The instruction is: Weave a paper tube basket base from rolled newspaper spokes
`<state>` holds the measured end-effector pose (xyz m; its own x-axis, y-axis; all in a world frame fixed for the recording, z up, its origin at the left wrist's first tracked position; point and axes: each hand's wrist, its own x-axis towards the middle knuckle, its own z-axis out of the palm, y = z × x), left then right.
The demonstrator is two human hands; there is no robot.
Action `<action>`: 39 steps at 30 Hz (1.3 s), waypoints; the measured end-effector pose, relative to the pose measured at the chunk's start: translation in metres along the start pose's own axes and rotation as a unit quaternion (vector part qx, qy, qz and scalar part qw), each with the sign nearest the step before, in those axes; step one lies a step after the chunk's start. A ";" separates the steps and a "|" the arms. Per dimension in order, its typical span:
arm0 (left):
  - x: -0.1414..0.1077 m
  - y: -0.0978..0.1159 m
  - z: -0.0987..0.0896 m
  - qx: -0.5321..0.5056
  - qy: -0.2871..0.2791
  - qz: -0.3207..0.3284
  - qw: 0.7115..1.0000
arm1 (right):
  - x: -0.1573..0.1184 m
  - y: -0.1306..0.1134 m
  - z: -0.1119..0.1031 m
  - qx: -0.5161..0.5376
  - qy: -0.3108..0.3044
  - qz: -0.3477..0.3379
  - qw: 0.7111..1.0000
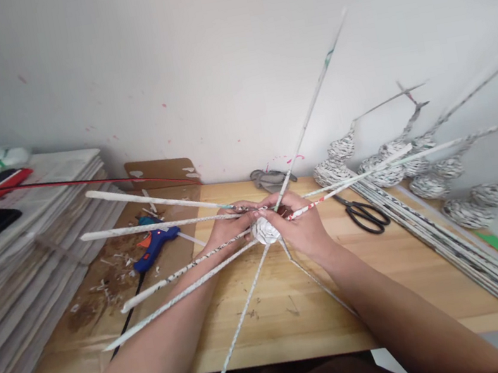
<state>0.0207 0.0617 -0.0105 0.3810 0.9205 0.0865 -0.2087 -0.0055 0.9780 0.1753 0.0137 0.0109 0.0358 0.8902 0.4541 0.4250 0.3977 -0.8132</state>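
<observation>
A small woven paper piece point(265, 230) is held between my two hands above the wooden table. Several long rolled paper sticks point(196, 268) fan out from it to the left, right, front and back. My left hand point(232, 223) grips its left side, fingers closed round the piece and stick bases. On the other side my right hand point(301, 223) pinches the woven piece near its top, by the base of an upright stick point(317, 94). The fingertips of both hands meet at the top of the piece and partly hide it.
Black scissors point(367, 217) lie right of my hands, beside a bundle of paper sticks point(452, 247). Woven paper shapes point(381, 171) stand along the wall. A blue glue gun point(156, 246) rests on cardboard point(75, 336), near stacked paper point(19, 278).
</observation>
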 end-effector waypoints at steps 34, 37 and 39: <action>0.005 0.005 -0.003 -0.033 0.177 -0.065 0.982 | -0.138 0.022 -0.252 -0.603 -0.064 0.423 0.674; 0.004 0.007 -0.002 -0.031 0.180 -0.071 0.981 | -0.142 0.024 -0.257 -0.591 -0.076 0.438 0.673; 0.004 0.008 -0.003 -0.027 0.182 -0.069 0.981 | -0.142 0.027 -0.258 -0.586 -0.080 0.432 0.680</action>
<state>0.0175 0.0668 -0.0029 0.0644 0.9896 -0.1283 -0.2288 0.1398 0.9634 0.4146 -0.1589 0.0184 0.6719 0.7288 -0.1319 0.7405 -0.6570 0.1414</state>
